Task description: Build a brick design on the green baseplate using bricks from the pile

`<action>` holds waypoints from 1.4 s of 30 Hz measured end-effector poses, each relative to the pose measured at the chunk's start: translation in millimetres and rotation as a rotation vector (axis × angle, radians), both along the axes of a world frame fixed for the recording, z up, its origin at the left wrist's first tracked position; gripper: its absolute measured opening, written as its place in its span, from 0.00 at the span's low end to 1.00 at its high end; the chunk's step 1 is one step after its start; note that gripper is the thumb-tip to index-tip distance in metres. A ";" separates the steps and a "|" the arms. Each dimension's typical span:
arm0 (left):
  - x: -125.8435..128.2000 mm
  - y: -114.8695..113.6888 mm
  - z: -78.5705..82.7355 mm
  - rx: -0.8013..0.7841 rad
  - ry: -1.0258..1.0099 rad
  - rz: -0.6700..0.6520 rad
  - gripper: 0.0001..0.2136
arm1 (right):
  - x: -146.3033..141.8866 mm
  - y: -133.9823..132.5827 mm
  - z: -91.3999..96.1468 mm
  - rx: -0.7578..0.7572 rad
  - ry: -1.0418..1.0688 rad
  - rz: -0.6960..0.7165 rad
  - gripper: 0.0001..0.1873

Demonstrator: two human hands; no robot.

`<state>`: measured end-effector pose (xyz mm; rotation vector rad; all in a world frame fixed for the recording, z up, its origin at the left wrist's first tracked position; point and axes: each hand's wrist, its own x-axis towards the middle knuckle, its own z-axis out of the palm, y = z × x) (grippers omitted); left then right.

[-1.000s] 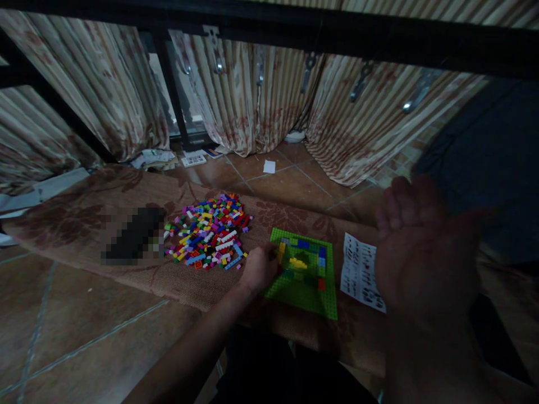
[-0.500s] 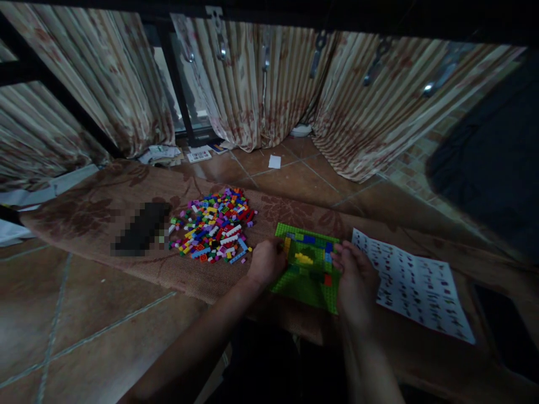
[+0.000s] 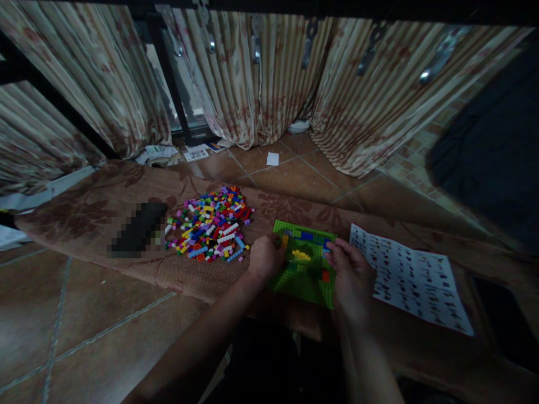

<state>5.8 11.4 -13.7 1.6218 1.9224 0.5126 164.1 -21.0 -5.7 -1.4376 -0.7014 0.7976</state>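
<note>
A green building-brick baseplate (image 3: 309, 292) lies at the edge of the cloth-covered bench before me. Blue, orange and red bricks sit near its borders, with a yellow cluster of bricks (image 3: 301, 255) inside. My left hand (image 3: 266, 259) is closed at the plate's left edge and holds it there. At the right edge, over blue bricks (image 3: 326, 245), the fingertips of my right hand (image 3: 353, 275) are pinched together. Whatever is between them is too small and dark to make out.
A heap of loose coloured bricks (image 3: 213, 224) lies left of the plate. To the right is a printed sheet (image 3: 415, 280), with a dark flat phone-like object (image 3: 503, 320) beyond it. A blurred dark object (image 3: 138, 230) rests at the left. Striped curtains (image 3: 252, 84) hang behind.
The right fingers have drawn closer together at the plate's right edge. My left hand stays at the left edge. The whole view has shifted slightly.
</note>
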 end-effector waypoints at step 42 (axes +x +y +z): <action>-14.2 18.4 3.7 -0.095 -0.066 -0.098 0.11 | 10.6 -4.3 3.3 0.043 0.002 0.006 0.16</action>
